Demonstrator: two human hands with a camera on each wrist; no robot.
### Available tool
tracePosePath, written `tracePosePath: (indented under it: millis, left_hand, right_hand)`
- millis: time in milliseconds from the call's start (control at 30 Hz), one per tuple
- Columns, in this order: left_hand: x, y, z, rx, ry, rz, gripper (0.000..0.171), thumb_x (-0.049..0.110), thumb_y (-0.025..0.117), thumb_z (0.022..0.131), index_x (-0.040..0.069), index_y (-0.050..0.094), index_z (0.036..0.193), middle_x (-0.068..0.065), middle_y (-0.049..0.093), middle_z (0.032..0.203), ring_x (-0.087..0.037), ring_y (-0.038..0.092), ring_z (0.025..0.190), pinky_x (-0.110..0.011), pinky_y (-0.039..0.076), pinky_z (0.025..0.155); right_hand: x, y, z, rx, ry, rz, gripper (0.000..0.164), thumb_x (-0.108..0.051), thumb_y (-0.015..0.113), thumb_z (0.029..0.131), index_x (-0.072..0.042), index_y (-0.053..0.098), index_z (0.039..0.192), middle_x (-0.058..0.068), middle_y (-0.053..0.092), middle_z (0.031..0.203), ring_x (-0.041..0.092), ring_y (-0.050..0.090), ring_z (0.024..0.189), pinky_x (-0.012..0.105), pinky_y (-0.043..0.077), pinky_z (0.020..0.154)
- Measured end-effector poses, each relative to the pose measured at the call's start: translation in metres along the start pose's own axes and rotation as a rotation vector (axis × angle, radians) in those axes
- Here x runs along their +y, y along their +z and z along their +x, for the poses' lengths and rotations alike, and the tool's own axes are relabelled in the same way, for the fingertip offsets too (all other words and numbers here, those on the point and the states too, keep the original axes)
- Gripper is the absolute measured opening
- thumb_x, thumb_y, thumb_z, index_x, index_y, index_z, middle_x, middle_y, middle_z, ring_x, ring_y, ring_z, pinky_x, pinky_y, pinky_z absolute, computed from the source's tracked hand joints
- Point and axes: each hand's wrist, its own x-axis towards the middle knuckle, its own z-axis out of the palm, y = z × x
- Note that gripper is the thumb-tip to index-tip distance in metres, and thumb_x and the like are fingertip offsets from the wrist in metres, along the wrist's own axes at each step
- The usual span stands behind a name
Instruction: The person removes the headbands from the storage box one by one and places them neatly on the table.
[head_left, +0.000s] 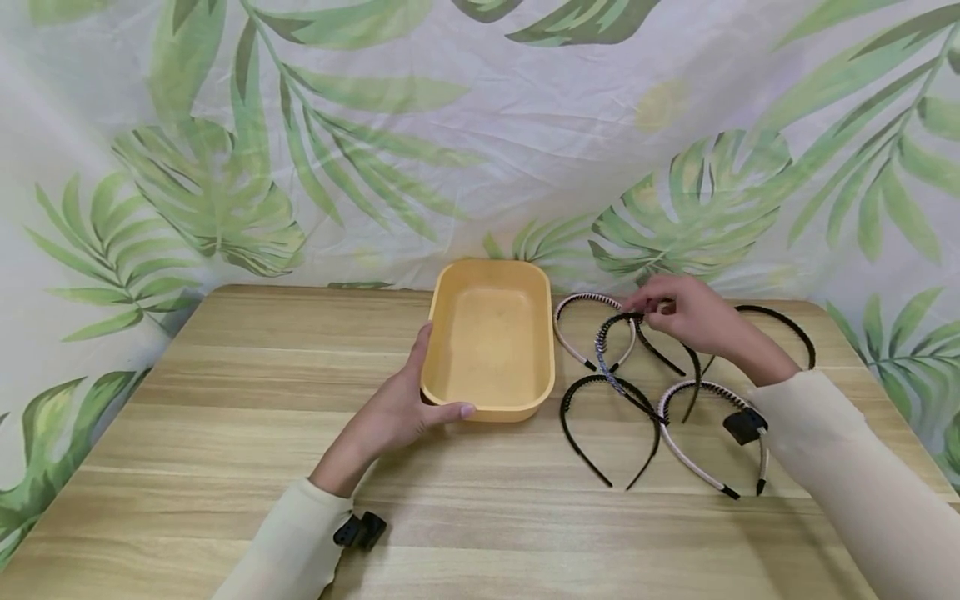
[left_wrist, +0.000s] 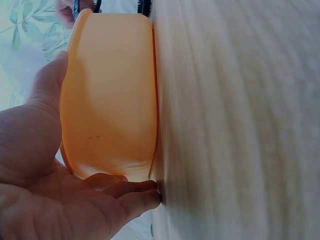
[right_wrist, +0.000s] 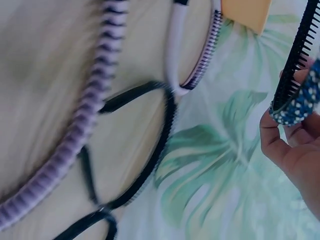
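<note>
My right hand [head_left: 690, 315] pinches a black toothed headband with blue and white beading [head_left: 602, 350] at its top curve. In the right wrist view, the fingertips [right_wrist: 272, 122] hold the beaded band above the others. At the middle of the table stands an empty, rounded yellow plastic bin [head_left: 495, 342]. Gripping its near left corner is my left hand [head_left: 393, 410], with the thumb at the near side and the fingers along the left wall. The left wrist view has the bin's wall [left_wrist: 112, 95] upright on the tabletop, with fingers curled under its rim.
Right of the bin lie several headbands: a pink one [head_left: 558, 329] at the back, another pink one [head_left: 686, 458] nearer, a plain black one [head_left: 573, 437] and a black one [head_left: 802, 327] at far right. A leaf-print cloth [head_left: 450, 167] hangs behind the wooden table [head_left: 262, 417].
</note>
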Motion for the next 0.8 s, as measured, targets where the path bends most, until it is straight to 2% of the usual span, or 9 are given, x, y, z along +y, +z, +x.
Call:
tracePosePath:
  millis: [300,467,633,800]
  left_hand:
    - [0.000,0.000,0.000,-0.004,-0.023,0.014,0.128,0.040,0.089,0.085,0.027,-0.007,0.169,-0.023,0.038,0.165,-0.034,0.055,0.138,-0.055,0.039,0.118]
    - [0.001,0.001,0.000,-0.001,-0.021,0.011,0.128,0.040,0.089,0.085,0.027,-0.006,0.169,-0.023,0.039,0.165,-0.033,0.055,0.137,-0.054,0.039,0.118]
    - [0.001,0.001,0.000,-0.001,-0.022,0.003,0.128,0.040,0.089,0.085,0.027,-0.007,0.170,-0.022,0.037,0.166,-0.034,0.054,0.139,-0.055,0.038,0.119]
    - [-0.001,0.001,-0.001,-0.001,-0.023,0.006,0.129,0.041,0.088,0.085,0.025,-0.008,0.169,-0.023,0.036,0.167,-0.034,0.054,0.139,-0.055,0.038,0.119]
  right_hand:
    - [0.026,-0.004,-0.034,0.039,-0.018,-0.029,0.031,0.010,0.061,0.093,-0.009,0.081,0.108,0.003,0.075,0.100,0.003,0.057,0.088,0.024,0.049,0.072]
    - [0.040,-0.010,-0.055,0.054,0.020,-0.089,0.031,0.009,0.064,0.093,-0.014,0.081,0.106,0.002,0.077,0.102,-0.003,0.057,0.088,0.022,0.049,0.070]
    - [0.059,-0.015,-0.075,0.081,0.069,-0.097,0.028,0.009,0.065,0.094,-0.011,0.081,0.106,0.001,0.075,0.098,-0.008,0.056,0.087,0.021,0.053,0.071]
    - [0.081,-0.016,-0.094,0.133,0.051,-0.116,0.030,0.012,0.066,0.091,-0.010,0.081,0.103,-0.001,0.072,0.092,-0.008,0.055,0.084,0.019,0.050,0.067]
